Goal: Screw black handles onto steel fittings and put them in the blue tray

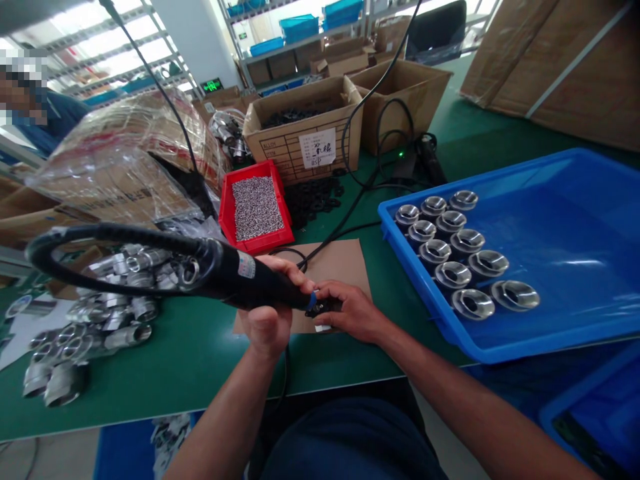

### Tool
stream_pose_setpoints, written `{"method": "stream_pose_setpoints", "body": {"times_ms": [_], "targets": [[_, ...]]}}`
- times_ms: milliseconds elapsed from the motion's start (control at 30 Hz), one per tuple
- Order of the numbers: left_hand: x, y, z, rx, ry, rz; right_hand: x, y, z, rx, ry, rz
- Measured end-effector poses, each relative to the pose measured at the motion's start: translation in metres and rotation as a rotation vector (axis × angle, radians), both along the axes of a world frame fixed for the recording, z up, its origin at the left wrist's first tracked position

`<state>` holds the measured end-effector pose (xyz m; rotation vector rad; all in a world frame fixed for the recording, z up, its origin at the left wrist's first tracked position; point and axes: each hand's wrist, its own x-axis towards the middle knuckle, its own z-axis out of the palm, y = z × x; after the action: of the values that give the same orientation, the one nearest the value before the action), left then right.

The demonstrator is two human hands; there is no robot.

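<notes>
The left hand (270, 313) is wrapped tight around the black body of a powered screwdriver (250, 277), held nearly level just above a cardboard sheet (340, 263) on the green tabletop (200, 360). The right hand (350, 312) pinches the tool's tip, fingers closed around something too small to make out. To the right of that hand sits a blue tray (575, 267) of metal fittings (460, 253); beyond both hands stands a red bin (256, 207) of screws, and left of the left hand lies a heap of loose fittings (95, 313).
</notes>
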<state>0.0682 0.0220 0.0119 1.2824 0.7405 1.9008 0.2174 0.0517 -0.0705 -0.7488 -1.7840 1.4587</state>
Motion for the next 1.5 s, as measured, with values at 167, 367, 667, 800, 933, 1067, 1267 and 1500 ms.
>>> {"method": "stream_pose_setpoints", "body": {"times_ms": [167, 367, 667, 800, 933, 1067, 1267, 1500], "targets": [[-0.006, 0.0, 0.0, -0.017, 0.05, -0.069, 0.001, 0.0, 0.0, -0.025, 0.039, 0.018], [-0.008, 0.0, 0.006, 0.044, 0.16, 0.017, 0.001, 0.0, 0.001, -0.032, 0.047, 0.021], [-0.007, -0.004, 0.01, 0.071, 0.132, -0.075, 0.0, 0.001, 0.004, -0.005, 0.017, 0.01], [-0.009, -0.002, 0.011, 0.081, 0.163, -0.135, 0.0, 0.001, 0.004, 0.029, 0.02, 0.017], [-0.007, 0.0, 0.01, 0.029, 0.091, -0.113, 0.001, 0.0, 0.004, 0.004, 0.021, 0.011], [-0.003, 0.003, 0.007, 0.0, 0.008, -0.054, 0.001, 0.0, 0.003, -0.025, 0.033, 0.017], [-0.002, 0.004, 0.01, 0.013, 0.047, -0.031, 0.001, 0.0, 0.003, -0.012, 0.026, 0.015], [-0.009, -0.007, 0.024, 0.037, -0.027, -0.02, 0.001, 0.0, 0.002, 0.0, 0.013, -0.005]]}}
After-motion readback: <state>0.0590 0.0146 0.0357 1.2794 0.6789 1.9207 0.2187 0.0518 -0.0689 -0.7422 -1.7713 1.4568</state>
